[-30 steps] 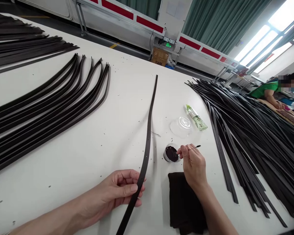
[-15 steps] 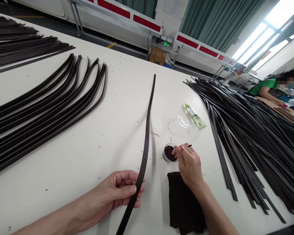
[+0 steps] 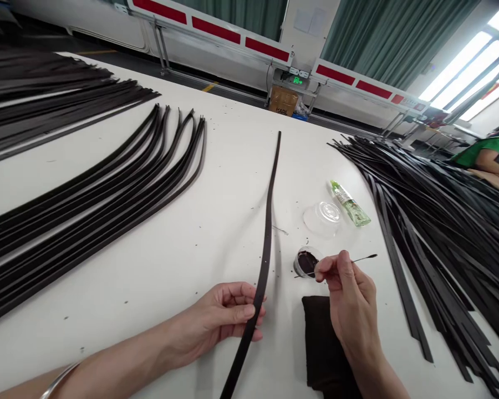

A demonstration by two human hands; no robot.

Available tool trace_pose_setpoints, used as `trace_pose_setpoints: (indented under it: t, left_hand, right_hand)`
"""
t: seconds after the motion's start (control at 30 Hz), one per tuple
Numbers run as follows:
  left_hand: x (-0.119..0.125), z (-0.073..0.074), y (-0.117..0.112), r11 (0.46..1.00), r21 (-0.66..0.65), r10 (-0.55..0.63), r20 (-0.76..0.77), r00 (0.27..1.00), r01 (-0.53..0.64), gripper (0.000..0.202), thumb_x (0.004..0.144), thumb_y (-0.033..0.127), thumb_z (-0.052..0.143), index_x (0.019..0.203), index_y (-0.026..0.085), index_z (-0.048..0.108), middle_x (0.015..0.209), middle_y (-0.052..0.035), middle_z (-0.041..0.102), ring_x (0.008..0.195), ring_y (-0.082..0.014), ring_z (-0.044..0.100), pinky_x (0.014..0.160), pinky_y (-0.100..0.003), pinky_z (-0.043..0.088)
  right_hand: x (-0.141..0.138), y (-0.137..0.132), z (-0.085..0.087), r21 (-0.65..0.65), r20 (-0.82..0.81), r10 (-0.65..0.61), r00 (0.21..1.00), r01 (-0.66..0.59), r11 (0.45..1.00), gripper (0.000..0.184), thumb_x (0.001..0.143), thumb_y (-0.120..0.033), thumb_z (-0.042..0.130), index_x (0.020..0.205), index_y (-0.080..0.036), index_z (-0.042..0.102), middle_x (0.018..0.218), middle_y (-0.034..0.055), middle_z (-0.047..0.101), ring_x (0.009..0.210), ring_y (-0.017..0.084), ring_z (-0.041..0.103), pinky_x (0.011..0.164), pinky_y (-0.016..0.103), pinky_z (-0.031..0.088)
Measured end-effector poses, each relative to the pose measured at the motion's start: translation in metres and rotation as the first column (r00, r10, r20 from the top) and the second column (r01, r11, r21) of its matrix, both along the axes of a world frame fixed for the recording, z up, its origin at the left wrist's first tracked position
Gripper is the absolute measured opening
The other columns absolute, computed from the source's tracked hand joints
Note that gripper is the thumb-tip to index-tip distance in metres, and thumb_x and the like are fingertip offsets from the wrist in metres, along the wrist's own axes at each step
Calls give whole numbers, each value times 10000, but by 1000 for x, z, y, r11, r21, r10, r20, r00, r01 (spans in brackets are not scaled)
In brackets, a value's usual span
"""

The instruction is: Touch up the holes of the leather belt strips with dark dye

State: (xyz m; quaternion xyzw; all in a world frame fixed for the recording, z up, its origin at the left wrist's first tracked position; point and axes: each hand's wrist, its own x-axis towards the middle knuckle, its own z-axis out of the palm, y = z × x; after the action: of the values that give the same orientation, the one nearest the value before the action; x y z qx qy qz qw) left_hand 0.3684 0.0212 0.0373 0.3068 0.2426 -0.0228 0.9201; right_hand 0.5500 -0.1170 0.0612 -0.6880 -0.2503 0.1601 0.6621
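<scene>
Right hand pinches a thin stick between thumb and finger, just beside a small tub of dark paste. A light, steady pinch keeps the stick from shaking. Left hand curls around a long black strap lying across the table. Dark cloth lies under the right hand.

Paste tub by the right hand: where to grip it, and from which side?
Pinch the tub by its outer wall, coming from the left. It's low, round and open, with dark paste showing on top, so stay off the rim. The right hand sits close on its right.
</scene>
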Motion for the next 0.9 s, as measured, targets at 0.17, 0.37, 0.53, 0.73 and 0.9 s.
trace_pose_setpoints:
  t: [0.17,0.37,0.53,0.73,0.9]
  left_hand:
    - [0,-3,-2,1000,-4,0,50,999,0,162,755,161,789,874,140,679,826,-53,688,738,-140,637,788,-361,578]
    - [-1,-4,-3,1000,-21,4,81,997,-2,204,761,152,778,940,144,682,848,-58,683,800,-152,630,793,-367,581]
    - [-1,-1,-2,1000,7,-24,103,994,23,190,776,152,765,945,140,679,835,-51,671,779,-140,614,792,-361,581]
    - [0,-1,-2,999,19,-29,100,995,28,168,775,149,762,919,150,676,832,-46,665,774,-142,615,787,-359,583]
    - [0,-3,-3,999,15,-30,120,992,28,152,797,118,733,929,147,664,835,-43,650,788,-138,609,784,-361,590]
  right_hand:
    - [-26,-1,2,21,219,123,968,-131,991,367,1003,-315,381,738,-191,603,701,34,584,690,160,567,682,320,453]
    - [-40,-3,-1,-22,608,297,736,-358,933,289,938,-48,341,871,-191,584,759,37,620,716,159,569,686,346,458]
    - [-41,1,-3,-16,688,297,663,-396,918,265,874,27,371,896,-181,534,761,40,624,718,157,554,651,338,462]
    - [-40,1,-4,-43,695,305,650,-387,921,271,872,27,375,899,-191,533,759,39,626,717,163,562,648,346,467]
    - [-40,2,-5,-43,694,318,646,-403,914,277,865,36,382,920,-188,536,758,42,621,715,165,557,637,343,463]
